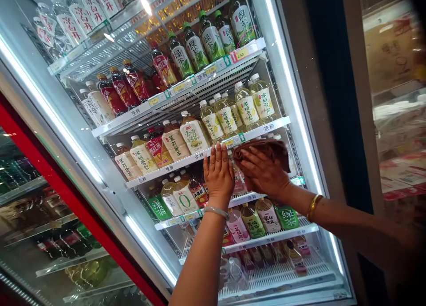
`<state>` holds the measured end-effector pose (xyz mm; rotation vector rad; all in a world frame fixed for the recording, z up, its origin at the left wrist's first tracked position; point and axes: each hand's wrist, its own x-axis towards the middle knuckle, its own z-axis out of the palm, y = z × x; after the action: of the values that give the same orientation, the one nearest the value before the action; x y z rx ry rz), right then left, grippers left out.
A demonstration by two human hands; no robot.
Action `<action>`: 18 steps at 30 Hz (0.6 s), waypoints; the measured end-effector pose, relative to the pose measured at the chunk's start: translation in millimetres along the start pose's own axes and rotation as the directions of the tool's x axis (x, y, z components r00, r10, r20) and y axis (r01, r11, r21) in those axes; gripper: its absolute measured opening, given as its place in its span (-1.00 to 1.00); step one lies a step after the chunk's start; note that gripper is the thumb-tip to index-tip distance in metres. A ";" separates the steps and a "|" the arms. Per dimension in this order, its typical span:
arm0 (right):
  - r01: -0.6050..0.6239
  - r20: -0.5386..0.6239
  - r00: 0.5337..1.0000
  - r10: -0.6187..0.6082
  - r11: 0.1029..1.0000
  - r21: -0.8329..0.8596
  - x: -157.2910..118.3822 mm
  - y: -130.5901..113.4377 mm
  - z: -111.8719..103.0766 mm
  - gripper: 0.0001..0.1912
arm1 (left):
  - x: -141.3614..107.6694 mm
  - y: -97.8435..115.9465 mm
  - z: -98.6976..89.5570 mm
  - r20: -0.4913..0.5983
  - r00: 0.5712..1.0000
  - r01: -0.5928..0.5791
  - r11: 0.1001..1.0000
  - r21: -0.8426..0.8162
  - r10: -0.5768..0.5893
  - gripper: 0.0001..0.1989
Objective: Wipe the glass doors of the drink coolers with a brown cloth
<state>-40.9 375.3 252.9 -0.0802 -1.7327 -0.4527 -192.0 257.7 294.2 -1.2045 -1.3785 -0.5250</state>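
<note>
A brown cloth (pixel 271 151) lies bunched under my right hand (pixel 264 175), which presses it flat against the glass door of a lit drinks cooler. That hand's fingers point up and left over the cloth, and a gold bangle circles the wrist. Just to its left, my left hand (pixel 219 172) rests on the glass with its fingers stretched upward and holds nothing. A pale bangle (pixel 216 212) is on that wrist. Behind the glass, a shelf edge (pixel 179 163) with bottled teas runs at a slant behind both hands.
Rows of bottles fill the cooler shelves, with green tea bottles (pixel 211 41) higher up and water bottles (pixel 71 21) at the top left. A red door frame (pixel 66 201) and another cooler are at the left. A dark upright panel (pixel 333 75) stands to the right.
</note>
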 end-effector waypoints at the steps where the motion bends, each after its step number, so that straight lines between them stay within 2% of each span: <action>1: 0.044 -0.002 0.999 -0.044 0.999 0.024 0.5 -4.1 3.5 -0.50 | -0.6 -2.2 0.9 -0.006 1.000 -0.005 1.000 -0.003 0.005 -0.27; 4: 0.181 0.014 0.983 -0.184 0.977 0.108 16.0 -1.1 8.1 -0.52 | -2.8 -5.2 3.1 -0.030 0.999 0.020 1.000 -0.005 -0.021 -0.27; 6: 0.216 0.030 0.975 -0.222 0.968 0.123 27.0 9.3 4.5 -0.51 | -4.2 -4.0 3.1 -0.039 0.999 0.036 0.999 0.002 -0.035 -0.28; 7: 0.207 0.035 0.977 -0.212 0.971 0.116 29.3 13.5 2.0 -0.50 | -4.8 -2.8 2.9 -0.043 0.998 0.037 0.999 0.007 -0.037 -0.27; 9: 0.105 0.031 0.994 -0.108 0.991 0.081 25.4 14.5 -1.0 -0.49 | -5.8 -0.4 3.0 -0.051 0.998 0.038 0.999 0.020 -0.037 -0.27; 11: -0.024 -0.002 1.000 0.024 0.999 0.043 15.0 4.7 2.0 -0.50 | -6.6 0.9 4.5 -0.065 0.997 0.050 0.998 0.032 -0.048 -0.28; 12: -0.048 -0.018 0.999 0.049 0.998 0.041 10.4 -2.2 5.5 -0.50 | -7.0 0.6 5.4 -0.074 0.996 0.056 0.998 0.033 -0.054 -0.28; 13: -0.038 -0.027 0.999 0.039 0.998 0.054 7.8 -8.8 9.4 -0.50 | -7.3 -0.4 6.2 -0.081 0.995 0.060 0.998 0.032 -0.057 -0.28; 15: 0.059 -0.017 0.998 -0.057 0.992 0.110 10.6 -15.6 15.2 -0.46 | -7.8 -5.2 5.6 -0.085 0.995 0.057 0.998 0.026 -0.055 -0.29; 18: 0.177 0.048 0.981 -0.187 0.969 0.171 27.1 -7.1 12.4 -0.43 | -8.1 -17.6 -2.6 -0.030 1.000 -0.001 1.000 0.028 0.002 -0.29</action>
<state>-60.5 367.8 275.3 0.1875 -1.8421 -0.4418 -207.8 246.2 293.2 -1.1706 -1.3553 -0.5187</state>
